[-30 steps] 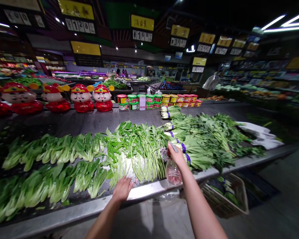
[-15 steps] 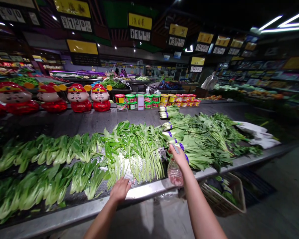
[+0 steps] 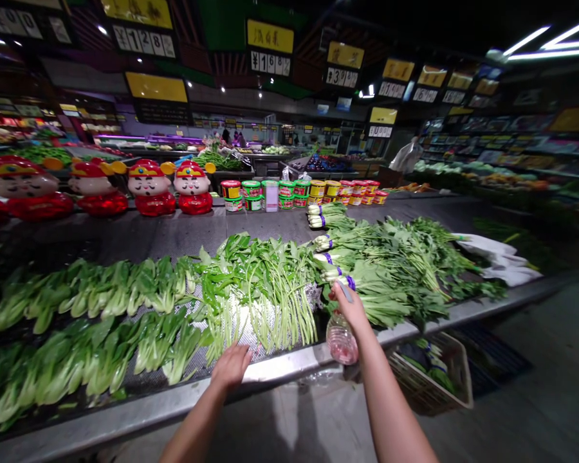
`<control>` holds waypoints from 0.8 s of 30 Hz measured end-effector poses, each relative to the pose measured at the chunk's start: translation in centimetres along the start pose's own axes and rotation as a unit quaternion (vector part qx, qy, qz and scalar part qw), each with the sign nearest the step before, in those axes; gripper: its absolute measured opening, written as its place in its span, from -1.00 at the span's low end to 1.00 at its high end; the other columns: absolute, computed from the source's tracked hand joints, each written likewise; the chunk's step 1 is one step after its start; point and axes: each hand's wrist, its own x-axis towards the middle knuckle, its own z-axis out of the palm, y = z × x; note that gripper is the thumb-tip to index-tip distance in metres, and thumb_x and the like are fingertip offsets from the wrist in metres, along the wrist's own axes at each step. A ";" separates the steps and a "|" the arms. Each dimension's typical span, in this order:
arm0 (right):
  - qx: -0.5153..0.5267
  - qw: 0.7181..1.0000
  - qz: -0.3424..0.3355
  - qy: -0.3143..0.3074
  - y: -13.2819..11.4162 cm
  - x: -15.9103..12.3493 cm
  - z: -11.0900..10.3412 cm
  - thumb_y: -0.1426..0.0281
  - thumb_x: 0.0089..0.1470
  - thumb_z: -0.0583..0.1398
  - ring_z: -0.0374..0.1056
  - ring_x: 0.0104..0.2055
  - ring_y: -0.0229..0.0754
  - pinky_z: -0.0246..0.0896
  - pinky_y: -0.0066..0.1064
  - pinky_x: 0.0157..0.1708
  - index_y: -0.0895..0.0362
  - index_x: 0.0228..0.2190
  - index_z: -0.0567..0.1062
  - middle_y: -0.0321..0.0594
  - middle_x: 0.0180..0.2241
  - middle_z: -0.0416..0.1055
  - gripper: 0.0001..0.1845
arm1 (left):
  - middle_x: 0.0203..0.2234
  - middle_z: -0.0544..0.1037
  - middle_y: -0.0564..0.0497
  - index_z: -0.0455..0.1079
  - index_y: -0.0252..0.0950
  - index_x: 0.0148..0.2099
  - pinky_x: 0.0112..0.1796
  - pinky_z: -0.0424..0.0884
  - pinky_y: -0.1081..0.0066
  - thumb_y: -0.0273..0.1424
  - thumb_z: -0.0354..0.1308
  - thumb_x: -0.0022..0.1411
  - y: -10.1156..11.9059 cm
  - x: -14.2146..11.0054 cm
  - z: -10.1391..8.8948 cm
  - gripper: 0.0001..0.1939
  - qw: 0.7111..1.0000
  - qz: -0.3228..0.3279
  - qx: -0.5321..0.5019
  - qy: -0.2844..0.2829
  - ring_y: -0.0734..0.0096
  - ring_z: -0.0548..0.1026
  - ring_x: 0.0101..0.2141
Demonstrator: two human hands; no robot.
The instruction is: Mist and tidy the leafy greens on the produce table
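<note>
- The right hand (image 3: 351,309), its grip wrapped around a clear spray bottle (image 3: 341,341), eases slightly back; the bottle now hangs lower at the table's (image 3: 289,364) front edge, farther from purple-banded greens (image 3: 383,305) at one o'clock.
- Toward nine o'clock, the left hand (image 3: 230,366) lies unclenched.
- The bottle's base looks pinkish, its fill unclear; at four o'clock, a crate (image 3: 415,389) holds leafy bundles (image 3: 437,373).
</note>
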 end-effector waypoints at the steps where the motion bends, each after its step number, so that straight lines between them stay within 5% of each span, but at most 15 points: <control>1: 0.002 1.000 -0.002 -0.006 -0.2 -0.1 -0.2 -0.21 0.04 0.00 0.45 -0.34 -0.03 0.31 -0.28 -0.35 0.14 -0.43 0.51 -0.09 -0.42 0.54 -0.32 | 0.22 0.39 -0.10 0.33 -0.33 0.25 0.29 0.08 0.18 -0.15 -0.34 0.40 0.1 0.0 -0.1 -0.37 1.000 0.000 0.000 0.002 0.14 0.15 0.31; 6: 0.020 0.999 0.038 -0.034 -1.0 -1.7 -0.2 -0.21 0.02 0.03 0.44 -0.37 -0.04 0.29 -0.29 -0.40 0.13 -0.42 0.52 -0.08 -0.40 0.54 -0.34 | 0.20 0.42 -0.12 0.36 -0.32 0.22 0.28 0.12 0.17 -0.18 -0.32 0.40 0.2 -0.1 -0.3 -0.40 1.000 0.005 0.000 0.009 0.13 0.18 0.30; 15: 0.012 0.995 0.086 -0.052 1.0 -4.8 2.2 -0.22 0.03 0.02 0.34 -0.57 -0.08 0.24 -0.28 -0.51 0.04 -0.63 0.37 -0.23 -0.69 0.37 -0.38 | 0.18 0.44 -0.12 0.38 -0.30 0.20 0.27 0.13 0.14 -0.19 -0.30 0.40 0.0 0.0 -0.1 -0.42 1.000 0.012 -0.006 0.015 0.11 0.20 0.29; 24: -0.001 0.994 0.084 -0.065 1.7 -6.9 2.0 -0.23 -0.01 0.03 0.38 -0.49 -0.06 0.28 -0.28 -0.48 0.06 -0.61 0.39 -0.19 -0.61 0.43 -0.38 | 0.21 0.40 -0.09 0.34 -0.32 0.23 0.30 0.04 0.19 -0.17 -0.30 0.40 -0.1 0.1 -0.1 -0.41 1.000 0.010 -0.003 -0.008 0.14 0.19 0.29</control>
